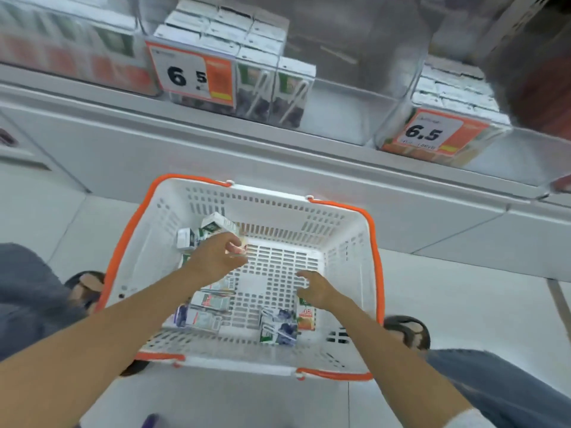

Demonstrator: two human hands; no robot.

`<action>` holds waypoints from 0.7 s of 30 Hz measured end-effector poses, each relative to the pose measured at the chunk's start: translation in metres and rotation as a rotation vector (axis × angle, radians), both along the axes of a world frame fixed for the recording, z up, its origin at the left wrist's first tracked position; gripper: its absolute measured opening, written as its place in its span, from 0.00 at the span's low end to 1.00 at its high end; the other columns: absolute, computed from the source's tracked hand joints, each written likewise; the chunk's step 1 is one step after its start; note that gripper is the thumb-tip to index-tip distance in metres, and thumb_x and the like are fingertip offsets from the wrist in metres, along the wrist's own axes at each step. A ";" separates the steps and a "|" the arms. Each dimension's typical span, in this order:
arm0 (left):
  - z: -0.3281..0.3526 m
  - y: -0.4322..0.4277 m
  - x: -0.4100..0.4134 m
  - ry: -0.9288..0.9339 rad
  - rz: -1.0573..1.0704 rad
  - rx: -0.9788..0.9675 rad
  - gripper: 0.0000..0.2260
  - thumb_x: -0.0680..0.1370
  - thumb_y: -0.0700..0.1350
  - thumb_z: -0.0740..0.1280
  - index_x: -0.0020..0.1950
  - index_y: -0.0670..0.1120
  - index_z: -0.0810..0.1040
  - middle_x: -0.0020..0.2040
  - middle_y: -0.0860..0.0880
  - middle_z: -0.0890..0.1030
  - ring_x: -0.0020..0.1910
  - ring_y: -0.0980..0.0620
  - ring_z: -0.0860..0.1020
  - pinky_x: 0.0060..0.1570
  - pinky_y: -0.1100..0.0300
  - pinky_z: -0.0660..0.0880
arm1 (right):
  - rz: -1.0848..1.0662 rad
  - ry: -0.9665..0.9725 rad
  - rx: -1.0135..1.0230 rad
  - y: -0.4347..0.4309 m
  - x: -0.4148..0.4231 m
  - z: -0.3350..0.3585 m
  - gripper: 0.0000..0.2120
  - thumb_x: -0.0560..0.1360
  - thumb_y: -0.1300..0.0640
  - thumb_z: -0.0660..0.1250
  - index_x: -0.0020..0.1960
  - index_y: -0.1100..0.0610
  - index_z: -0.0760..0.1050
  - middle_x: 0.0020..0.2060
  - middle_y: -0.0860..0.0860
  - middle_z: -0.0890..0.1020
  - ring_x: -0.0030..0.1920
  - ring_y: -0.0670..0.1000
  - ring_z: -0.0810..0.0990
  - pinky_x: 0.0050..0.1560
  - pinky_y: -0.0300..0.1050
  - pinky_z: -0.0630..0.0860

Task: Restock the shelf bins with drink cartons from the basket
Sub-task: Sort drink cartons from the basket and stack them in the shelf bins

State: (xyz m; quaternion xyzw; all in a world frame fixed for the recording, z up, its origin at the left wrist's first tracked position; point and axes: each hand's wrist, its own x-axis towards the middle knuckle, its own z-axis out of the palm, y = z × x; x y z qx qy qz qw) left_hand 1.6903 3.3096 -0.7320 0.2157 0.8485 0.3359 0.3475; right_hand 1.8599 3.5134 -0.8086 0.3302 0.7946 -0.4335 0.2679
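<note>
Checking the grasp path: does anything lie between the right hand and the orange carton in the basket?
Nothing visible does. The right hand sits directly over the orange carton; the purple carton lies beside it, to its left.

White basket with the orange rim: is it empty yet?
Not empty. The white plastic basket with the orange rim holds several small drink cartons along its left and near sides.

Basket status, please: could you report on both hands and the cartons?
Left hand grips a small carton in the basket. Right hand open above orange carton. Several loose cartons left. Nothing blocking the shelf bin.
</note>
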 end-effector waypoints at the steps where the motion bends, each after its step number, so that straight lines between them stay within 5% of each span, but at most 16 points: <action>1: -0.010 -0.013 -0.001 -0.026 0.006 -0.041 0.12 0.73 0.44 0.74 0.54 0.45 0.77 0.50 0.48 0.75 0.54 0.43 0.78 0.50 0.57 0.74 | -0.034 -0.054 -0.031 -0.002 0.002 -0.016 0.27 0.80 0.62 0.62 0.77 0.56 0.58 0.75 0.56 0.61 0.48 0.53 0.78 0.37 0.36 0.74; 4: -0.034 -0.036 -0.002 -0.091 0.037 -0.150 0.15 0.73 0.46 0.74 0.57 0.45 0.77 0.51 0.47 0.78 0.53 0.47 0.78 0.52 0.58 0.73 | -0.167 -0.182 -0.131 -0.001 0.009 -0.050 0.25 0.80 0.70 0.58 0.75 0.59 0.59 0.67 0.63 0.70 0.36 0.52 0.71 0.35 0.42 0.68; 6: -0.045 -0.040 0.000 -0.127 0.039 -0.204 0.16 0.74 0.48 0.74 0.58 0.45 0.77 0.53 0.46 0.78 0.52 0.47 0.78 0.50 0.59 0.74 | -0.119 -0.253 -0.041 0.001 0.013 -0.065 0.07 0.78 0.70 0.59 0.53 0.63 0.72 0.50 0.60 0.75 0.37 0.53 0.71 0.41 0.44 0.68; 7: -0.049 -0.038 0.002 -0.152 0.036 -0.226 0.15 0.74 0.48 0.73 0.58 0.46 0.76 0.54 0.46 0.78 0.51 0.48 0.78 0.46 0.61 0.74 | -0.106 -0.293 -0.018 0.003 0.017 -0.072 0.03 0.76 0.68 0.62 0.48 0.66 0.74 0.50 0.60 0.77 0.44 0.57 0.76 0.48 0.44 0.70; 10: -0.058 -0.027 0.009 -0.275 0.053 -0.241 0.15 0.75 0.47 0.73 0.59 0.46 0.75 0.54 0.46 0.78 0.41 0.51 0.77 0.33 0.64 0.73 | 0.009 -0.313 -0.016 0.001 0.023 -0.076 0.22 0.75 0.62 0.70 0.67 0.65 0.72 0.68 0.58 0.72 0.65 0.57 0.74 0.58 0.42 0.72; 13: -0.065 -0.015 0.018 -0.354 0.063 -0.224 0.15 0.75 0.46 0.73 0.60 0.45 0.76 0.53 0.46 0.78 0.39 0.52 0.76 0.34 0.63 0.72 | -0.001 -0.258 -0.090 0.004 0.023 -0.069 0.19 0.73 0.60 0.72 0.61 0.58 0.70 0.63 0.55 0.72 0.60 0.55 0.76 0.52 0.43 0.73; 18: -0.066 -0.004 0.013 -0.371 0.152 -0.125 0.16 0.74 0.43 0.73 0.61 0.45 0.77 0.56 0.46 0.79 0.48 0.52 0.79 0.41 0.63 0.73 | -0.078 0.140 0.202 0.014 -0.015 -0.028 0.14 0.73 0.57 0.73 0.51 0.58 0.69 0.48 0.54 0.77 0.48 0.55 0.77 0.46 0.48 0.71; 21: -0.055 -0.003 0.006 -0.452 0.137 -0.060 0.24 0.72 0.45 0.76 0.66 0.50 0.74 0.60 0.51 0.76 0.54 0.52 0.77 0.46 0.62 0.74 | -0.177 0.296 0.023 -0.001 -0.058 0.008 0.17 0.70 0.56 0.76 0.53 0.58 0.73 0.50 0.51 0.79 0.47 0.50 0.78 0.47 0.47 0.75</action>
